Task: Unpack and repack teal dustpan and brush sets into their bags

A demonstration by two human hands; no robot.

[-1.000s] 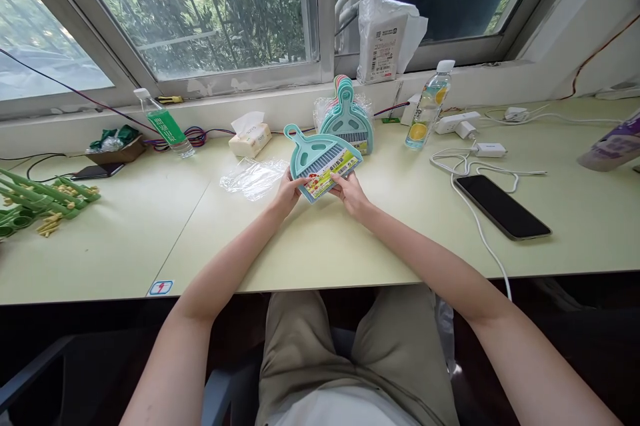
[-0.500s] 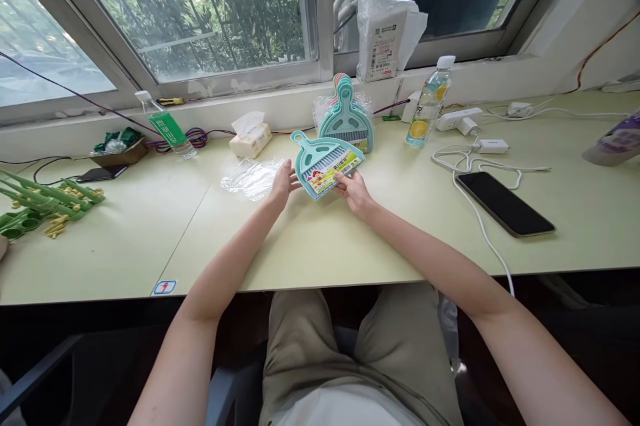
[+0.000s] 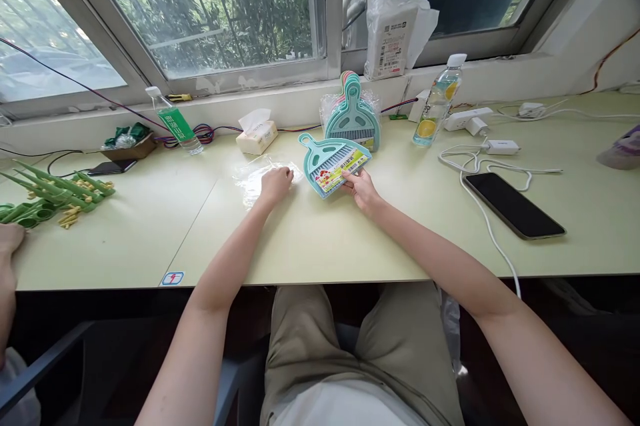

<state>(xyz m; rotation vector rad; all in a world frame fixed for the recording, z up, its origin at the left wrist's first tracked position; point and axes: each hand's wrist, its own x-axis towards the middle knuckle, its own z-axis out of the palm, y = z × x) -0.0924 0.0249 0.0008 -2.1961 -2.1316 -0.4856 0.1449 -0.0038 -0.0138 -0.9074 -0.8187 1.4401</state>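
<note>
The right hand (image 3: 364, 193) grips a teal dustpan (image 3: 320, 154). The left hand (image 3: 275, 187) curls over clear plastic (image 3: 249, 187); whether its fingers hold any, I cannot tell.

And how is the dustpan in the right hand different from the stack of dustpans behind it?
The held dustpan is just one, in the right hand; the stack of dustpans has several, one behind another.
The held dustpan tilts to the left, while the stack of dustpans stands upright.
The held dustpan looks turquoise; the stack of dustpans shows pink edges too.
Both look turquoise at the front.
</note>
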